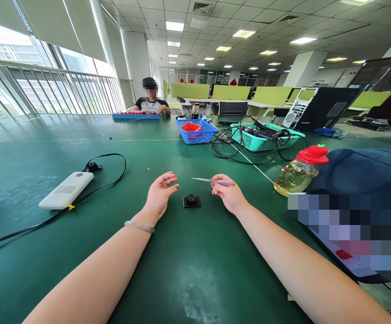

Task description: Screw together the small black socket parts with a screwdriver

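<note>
In my right hand (228, 192) is a thin screwdriver (223, 182) with a clear, purplish handle, its metal tip pointing left. The fingers are pinched round the handle. My left hand (161, 192) is held over the table with its fingers apart and nothing in them; a pale bangle (140, 226) circles that wrist. Between the two hands, a small black square part with a round raised middle (192, 200) lies on the green table (168, 279). Neither hand touches it.
A white power bank (67, 190) with a black cable lies left. Ahead stand a blue basket (198, 137) and a teal basket (254, 143) with tangled cables. At right are a red-lidded bottle (297, 173) and a dark blue cap (361, 171). A person (151, 102) sits across the table.
</note>
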The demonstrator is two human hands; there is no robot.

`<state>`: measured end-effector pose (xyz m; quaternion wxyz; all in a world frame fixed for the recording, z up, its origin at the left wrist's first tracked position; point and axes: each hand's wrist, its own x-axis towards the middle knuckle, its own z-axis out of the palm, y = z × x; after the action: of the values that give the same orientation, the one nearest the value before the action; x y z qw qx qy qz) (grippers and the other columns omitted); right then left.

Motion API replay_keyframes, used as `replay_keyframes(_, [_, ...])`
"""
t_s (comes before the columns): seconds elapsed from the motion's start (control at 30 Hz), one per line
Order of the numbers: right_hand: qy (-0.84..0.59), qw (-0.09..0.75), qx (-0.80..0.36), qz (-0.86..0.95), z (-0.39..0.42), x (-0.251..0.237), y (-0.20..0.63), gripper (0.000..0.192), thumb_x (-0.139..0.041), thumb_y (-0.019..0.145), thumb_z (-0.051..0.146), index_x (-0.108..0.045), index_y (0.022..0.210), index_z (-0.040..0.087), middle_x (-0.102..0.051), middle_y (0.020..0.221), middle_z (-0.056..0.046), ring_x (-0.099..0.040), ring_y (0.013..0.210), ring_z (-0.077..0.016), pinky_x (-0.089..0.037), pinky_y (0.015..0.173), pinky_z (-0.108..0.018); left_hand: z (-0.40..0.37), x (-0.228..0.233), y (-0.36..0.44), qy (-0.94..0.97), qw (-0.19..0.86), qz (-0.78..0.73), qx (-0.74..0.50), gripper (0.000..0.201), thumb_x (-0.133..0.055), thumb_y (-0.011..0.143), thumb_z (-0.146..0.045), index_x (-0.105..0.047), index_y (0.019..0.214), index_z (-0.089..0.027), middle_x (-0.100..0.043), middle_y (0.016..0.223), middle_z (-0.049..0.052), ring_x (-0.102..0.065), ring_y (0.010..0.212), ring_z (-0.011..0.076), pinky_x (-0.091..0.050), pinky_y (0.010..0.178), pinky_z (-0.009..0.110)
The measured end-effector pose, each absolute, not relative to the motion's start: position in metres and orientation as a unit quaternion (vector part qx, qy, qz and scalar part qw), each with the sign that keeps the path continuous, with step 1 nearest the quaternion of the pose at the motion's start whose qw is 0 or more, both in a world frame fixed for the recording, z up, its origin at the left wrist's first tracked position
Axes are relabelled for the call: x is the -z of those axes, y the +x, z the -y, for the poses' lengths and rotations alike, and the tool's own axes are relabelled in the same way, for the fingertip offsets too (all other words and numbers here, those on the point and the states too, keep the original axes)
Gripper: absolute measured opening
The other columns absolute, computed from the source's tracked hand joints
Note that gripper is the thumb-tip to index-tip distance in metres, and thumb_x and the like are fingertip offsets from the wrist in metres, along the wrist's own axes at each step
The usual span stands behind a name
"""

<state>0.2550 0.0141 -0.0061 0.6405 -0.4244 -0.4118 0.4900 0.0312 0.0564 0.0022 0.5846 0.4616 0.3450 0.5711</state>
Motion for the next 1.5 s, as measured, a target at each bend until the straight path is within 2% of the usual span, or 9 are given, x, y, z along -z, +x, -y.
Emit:
replay_keyframes(0.23, [-0.411, 0.640, -0.509, 0.403, -0.017, 0.009, 0.255, 0.038, -0.088, 0.057, 0.042, -0.069, 0.082, 0.021, -0.060, 0.068, 0.004, -0.050, 0.053, -0.0095, -0.043, 0.057, -0.029, -0.057, -0.002, 0.032, 0.465, 0.577, -0.345, -0.576, 0.045, -0.082, 0.048, -0.016, -0.066, 0.090, -0.018, -0.055, 0.138, 0.009, -0.058, 0.115, 0.0247, -0.052, 0.087, 0.035])
replay_keyframes(0.43, [-0.413, 0.641, -0.507, 0.402, -0.017, 0.009, 0.255, 0.041, -0.084, 0.062, 0.053, -0.064, 0.081, 0.022, -0.056, 0.062, 0.004, -0.050, 0.051, -0.0105, -0.042, 0.057, -0.030, -0.058, 0.001, 0.030, 0.484, 0.567, -0.354, -0.565, 0.043, -0.080, 0.052, -0.017, -0.065, 0.091, -0.019, -0.054, 0.140, 0.010, -0.059, 0.117, 0.0255, -0.051, 0.091, 0.037])
replay_keyframes(0.57, [-0.419, 0.641, -0.495, 0.411, -0.016, 0.007, 0.252, 0.041, -0.083, 0.063, 0.054, -0.063, 0.079, 0.021, -0.055, 0.060, 0.005, -0.050, 0.051, -0.0109, -0.042, 0.057, -0.030, -0.060, 0.005, 0.030, 0.525, 0.541, -0.360, -0.550, 0.035, -0.072, 0.057, -0.016, -0.065, 0.091, -0.019, -0.054, 0.139, 0.010, -0.059, 0.117, 0.0258, -0.052, 0.092, 0.040])
replay_keyframes(0.67, [-0.431, 0.640, -0.485, 0.410, -0.016, 0.007, 0.252, 0.036, -0.080, 0.065, 0.050, -0.061, 0.076, 0.021, -0.054, 0.058, 0.005, -0.050, 0.050, -0.0113, -0.042, 0.057, -0.031, -0.059, 0.007, 0.031, 0.614, 0.464, -0.400, -0.498, 0.031, -0.065, 0.061, -0.014, -0.069, 0.091, -0.020, -0.056, 0.132, 0.009, -0.060, 0.112, 0.0252, -0.052, 0.094, 0.043])
replay_keyframes(0.77, [-0.439, 0.641, -0.477, 0.411, -0.016, 0.007, 0.252, 0.028, -0.075, 0.066, 0.044, -0.060, 0.074, 0.022, -0.053, 0.056, 0.005, -0.049, 0.049, -0.0114, -0.041, 0.056, -0.030, -0.052, 0.006, 0.033, 0.744, 0.336, -0.416, -0.402, 0.032, -0.068, 0.066, -0.019, -0.074, 0.097, -0.023, -0.058, 0.122, 0.008, -0.059, 0.113, 0.0265, -0.049, 0.103, 0.047])
replay_keyframes(0.93, [-0.441, 0.639, -0.461, 0.429, -0.017, 0.008, 0.253, 0.018, -0.066, 0.067, 0.036, -0.056, 0.070, 0.022, -0.053, 0.053, 0.005, -0.049, 0.048, -0.0116, -0.041, 0.056, -0.030, -0.040, 0.005, 0.037, 0.853, 0.194, -0.405, -0.267, 0.052, -0.078, 0.073, -0.036, -0.069, 0.123, -0.026, -0.058, 0.126, 0.009, -0.052, 0.121, 0.0317, -0.045, 0.110, 0.051])
replay_keyframes(1.07, [-0.445, 0.633, -0.435, 0.460, -0.016, 0.008, 0.252, 0.017, -0.064, 0.069, 0.036, -0.054, 0.070, 0.022, -0.052, 0.052, 0.005, -0.048, 0.048, -0.0119, -0.041, 0.056, -0.030, -0.041, 0.007, 0.037, 0.859, 0.158, -0.430, -0.228, 0.033, -0.070, 0.083, -0.038, -0.074, 0.113, -0.024, -0.057, 0.129, 0.010, -0.050, 0.121, 0.0319, -0.045, 0.109, 0.052])
replay_keyframes(1.3, [-0.463, 0.616, -0.433, 0.468, -0.016, 0.006, 0.252, 0.030, -0.072, 0.074, 0.049, -0.057, 0.070, 0.022, -0.050, 0.052, 0.005, -0.046, 0.048, -0.0119, -0.041, 0.054, -0.031, -0.048, 0.015, 0.034, 0.850, 0.177, -0.423, -0.259, 0.028, -0.072, 0.080, -0.038, -0.077, 0.105, -0.025, -0.061, 0.119, 0.010, -0.051, 0.115, 0.0323, -0.044, 0.109, 0.053])
replay_keyframes(1.5, [-0.474, 0.618, -0.422, 0.464, -0.020, 0.009, 0.255, 0.050, -0.077, 0.068, 0.069, -0.057, 0.071, 0.023, -0.045, 0.050, 0.006, -0.041, 0.045, -0.0111, -0.040, 0.051, -0.031, -0.050, 0.019, 0.034, 0.845, 0.197, -0.411, -0.281, 0.027, -0.074, 0.078, -0.038, -0.076, 0.103, -0.025, -0.061, 0.118, 0.010, -0.051, 0.114, 0.0321, -0.043, 0.108, 0.053])
